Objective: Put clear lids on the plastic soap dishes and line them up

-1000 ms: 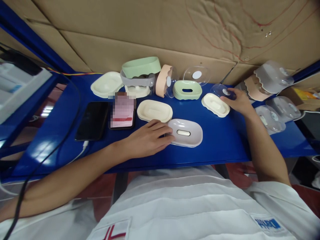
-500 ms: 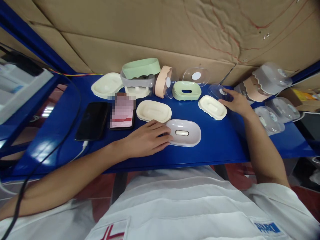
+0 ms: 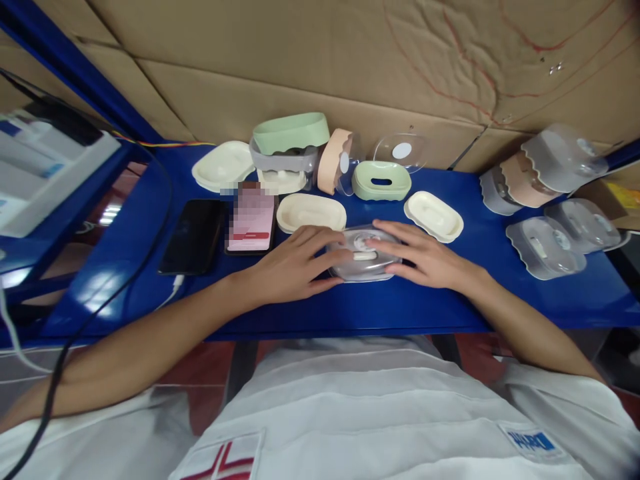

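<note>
A clear plastic lid (image 3: 361, 269) lies over a pale lilac oval soap dish (image 3: 369, 280) near the table's front edge. My left hand (image 3: 295, 265) holds the left side of the dish and lid, fingertips over the lid and thumb by the front rim. From the right, my right hand (image 3: 425, 257) grips the lid, its fingers spread from back edge to front. A pale bar shows through the lid at the dish's middle. Behind the left hand lies a cream oval tray (image 3: 313, 213); a smaller cream tray (image 3: 434, 216) is beyond the right.
Two phones, one dark (image 3: 193, 237) and one lit (image 3: 251, 227), lie at left. Along the cardboard wall stand green tubs (image 3: 295, 133), a peach ring (image 3: 334, 163) and a green dish (image 3: 381, 181). Stacked covered dishes (image 3: 530, 177) and lidded dishes (image 3: 546, 247) are at right.
My right hand has come from the back right to the lilac dish, bringing the clear lid onto it. My left hand stays at the dish's left side, now touching the lid too.
</note>
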`<state>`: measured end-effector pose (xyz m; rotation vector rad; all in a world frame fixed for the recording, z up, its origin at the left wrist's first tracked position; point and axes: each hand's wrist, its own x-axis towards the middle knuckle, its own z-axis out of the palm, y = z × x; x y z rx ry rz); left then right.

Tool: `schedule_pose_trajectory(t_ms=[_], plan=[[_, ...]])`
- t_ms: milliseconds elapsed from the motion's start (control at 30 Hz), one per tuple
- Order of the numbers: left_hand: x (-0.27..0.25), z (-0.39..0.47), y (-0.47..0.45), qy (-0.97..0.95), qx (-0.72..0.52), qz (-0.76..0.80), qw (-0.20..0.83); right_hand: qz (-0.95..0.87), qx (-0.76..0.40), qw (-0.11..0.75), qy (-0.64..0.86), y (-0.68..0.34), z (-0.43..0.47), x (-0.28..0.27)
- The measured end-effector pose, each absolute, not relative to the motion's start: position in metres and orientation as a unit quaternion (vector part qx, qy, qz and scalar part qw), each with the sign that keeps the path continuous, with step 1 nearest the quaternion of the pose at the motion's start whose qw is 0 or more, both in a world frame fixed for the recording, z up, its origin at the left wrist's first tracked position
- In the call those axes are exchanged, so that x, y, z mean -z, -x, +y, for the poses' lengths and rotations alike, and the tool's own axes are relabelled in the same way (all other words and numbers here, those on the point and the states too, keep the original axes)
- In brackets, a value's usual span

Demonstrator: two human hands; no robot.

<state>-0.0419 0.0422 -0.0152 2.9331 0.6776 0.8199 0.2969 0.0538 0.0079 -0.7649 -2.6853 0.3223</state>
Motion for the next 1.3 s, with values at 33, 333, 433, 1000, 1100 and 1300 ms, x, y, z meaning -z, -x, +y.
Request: schedule_pose_trajectory(t_ms=[33, 333, 433, 1000, 1100, 1300], plan=[[0.016, 0.043, 0.042, -0.942, -0.258, 0.213, 0.018, -0.947, -0.108, 0.164, 0.253, -0.293, 0.053, -0.003], [0.015, 0.041, 0.041, -0.944, -0.259, 0.203, 0.027, -0.956, -0.046, 0.164, 0.238, -0.296, 0.061, 0.012], [0.014, 0.04, 0.041, -0.946, -0.255, 0.201, 0.017, -0.955, -0.015, 0.162, 0.249, -0.298, 0.059, 0.015], [0.015, 0.043, 0.04, -0.935, -0.275, 0.218, 0.052, -0.938, -0.061, 0.207, 0.273, -0.298, 0.06, 0.018], [0.016, 0.044, 0.041, -0.937, -0.273, 0.212, 0.051, -0.945, -0.039, 0.183, 0.269, -0.296, 0.06, 0.019], [0.014, 0.044, 0.043, -0.929, -0.279, 0.239, 0.046, -0.943, -0.028, 0.177, 0.281, -0.305, 0.066, 0.002]])
